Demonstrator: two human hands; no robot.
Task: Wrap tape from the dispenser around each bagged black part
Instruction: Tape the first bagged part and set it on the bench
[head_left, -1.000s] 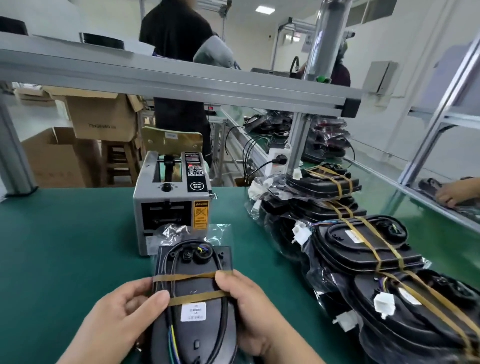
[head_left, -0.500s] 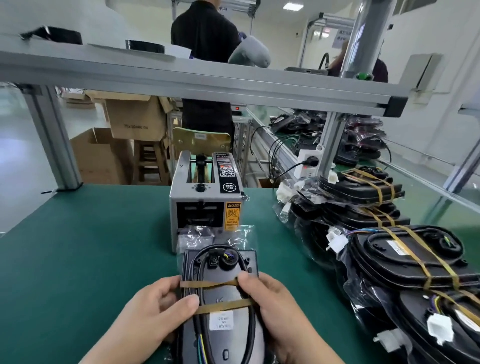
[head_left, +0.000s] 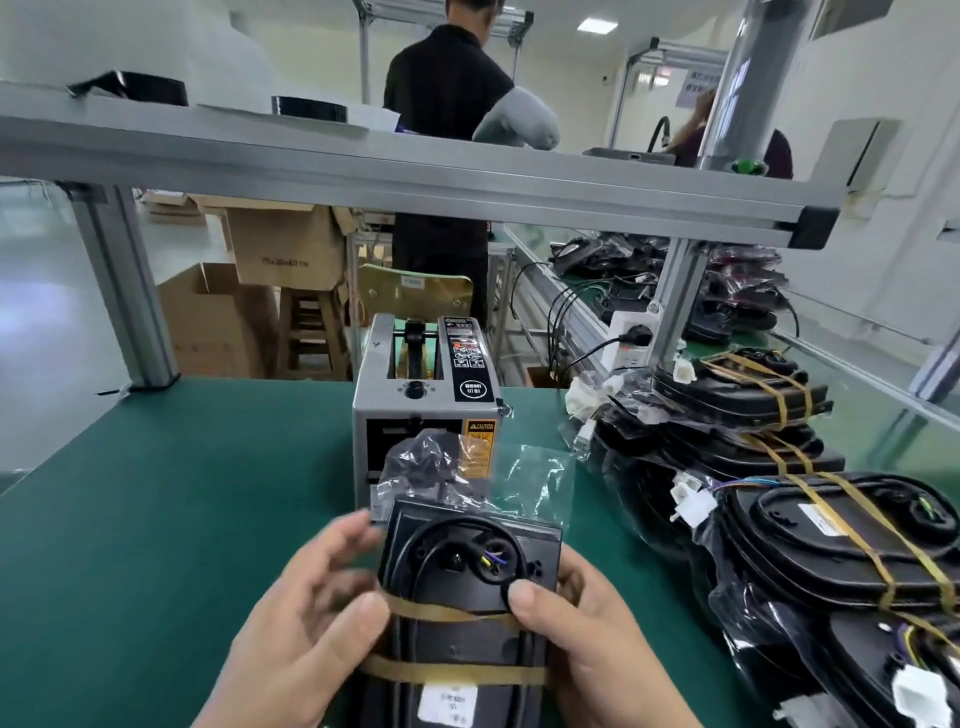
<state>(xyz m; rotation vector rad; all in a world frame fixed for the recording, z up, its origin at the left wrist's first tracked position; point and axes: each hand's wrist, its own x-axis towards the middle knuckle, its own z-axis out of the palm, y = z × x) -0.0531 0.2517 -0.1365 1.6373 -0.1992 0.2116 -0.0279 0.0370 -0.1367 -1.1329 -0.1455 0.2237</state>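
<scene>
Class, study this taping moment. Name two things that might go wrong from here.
The bag's loose end sticks up right before the tape dispenser; it might snag fresh tape. The upper tape band runs slanted across the bagged black part gripped by the left hand and right hand; it could slip loose.

Bright, even ceiling light (head_left: 591, 23) — soft shadows, wide-angle bending at edges, slight blur.

Just before grey metal tape dispenser (head_left: 415, 410) on green table mat (head_left: 156, 519), bagged black plastic part (head_left: 467, 577); pile of tape-bound bagged black parts (head_left: 789, 525) to right
</scene>
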